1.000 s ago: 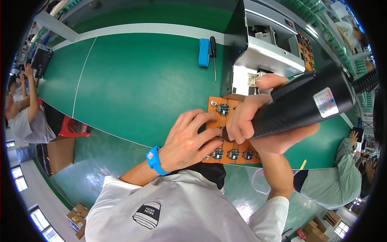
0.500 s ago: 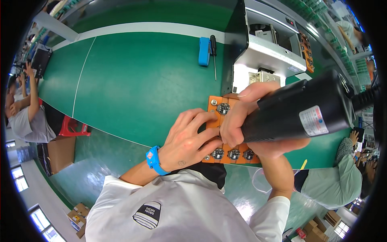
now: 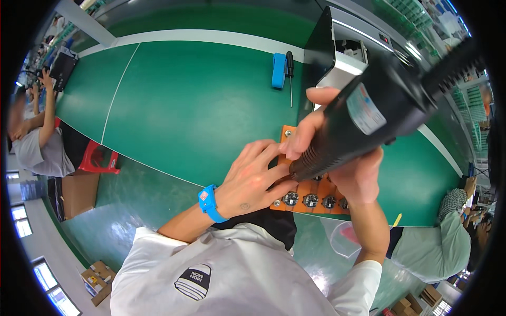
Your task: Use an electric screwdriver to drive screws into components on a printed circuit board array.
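Orange board (image 3: pixel 311 196) lies mostly hidden under black driver (image 3: pixel 369 113); screwdriver (image 3: pixel 290 73) well apart.

A factory assembly floor: a long green table (image 3: pixel 184 105) with white lines, a black machine (image 3: pixel 337 58) on it, other workers (image 3: pixel 37 142) seated at neighbouring stations, green shelving (image 3: pixel 416 10) behind, and cardboard boxes (image 3: pixel 97 276) on the floor.

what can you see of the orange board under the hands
The orange board is a flat, rectangular plate lying on the green table near its front edge. A row of round silvery fittings runs along its near side, and one sits at its far corner. The left hand presses on it; the right hand holds a black power tool over it, hiding its middle.
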`<state>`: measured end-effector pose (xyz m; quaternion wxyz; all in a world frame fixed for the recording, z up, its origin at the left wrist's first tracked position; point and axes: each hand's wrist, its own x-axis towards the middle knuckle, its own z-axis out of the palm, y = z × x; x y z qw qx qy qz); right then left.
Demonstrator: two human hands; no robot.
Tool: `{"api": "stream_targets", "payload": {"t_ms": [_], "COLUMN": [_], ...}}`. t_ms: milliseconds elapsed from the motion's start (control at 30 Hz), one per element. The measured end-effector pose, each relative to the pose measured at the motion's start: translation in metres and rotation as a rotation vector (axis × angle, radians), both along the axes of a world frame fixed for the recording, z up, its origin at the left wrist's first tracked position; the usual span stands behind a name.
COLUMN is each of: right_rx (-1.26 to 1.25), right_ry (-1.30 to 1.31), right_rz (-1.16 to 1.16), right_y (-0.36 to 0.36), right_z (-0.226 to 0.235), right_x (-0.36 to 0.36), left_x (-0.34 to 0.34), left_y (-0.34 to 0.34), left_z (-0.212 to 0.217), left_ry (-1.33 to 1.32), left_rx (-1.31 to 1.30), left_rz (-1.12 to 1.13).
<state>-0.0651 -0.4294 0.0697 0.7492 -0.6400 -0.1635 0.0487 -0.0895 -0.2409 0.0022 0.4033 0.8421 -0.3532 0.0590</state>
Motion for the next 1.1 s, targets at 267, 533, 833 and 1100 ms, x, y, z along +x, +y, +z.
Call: {"api": "stream_targets", "payload": {"t_ms": [267,533,833,1100], "right_rx": [0.287,0.248,0.227,0.203], "right_ry": [-0.086,-0.283,-0.316,-0.27], "right_rz": [0.15,0.213,0.233,0.162], "right_y": [-0.002,-0.006,0.001,0.0], "right_z": [-0.001,-0.008,-0.001,0.001], "right_x": [-0.004,-0.008,-0.007,-0.014], "left_x": [-0.001,0.0,0.0,0.0], "left_y": [0.001,0.002,0.001,0.001], "left_z": [-0.004,-0.007,-0.009,-0.009], "left_ry": [0.037,0.063,0.058,0.07], "left_rx": [-0.016,-0.035,-0.053,-0.048], "left_rz": [-0.009,-0.007,0.005,0.003]}}
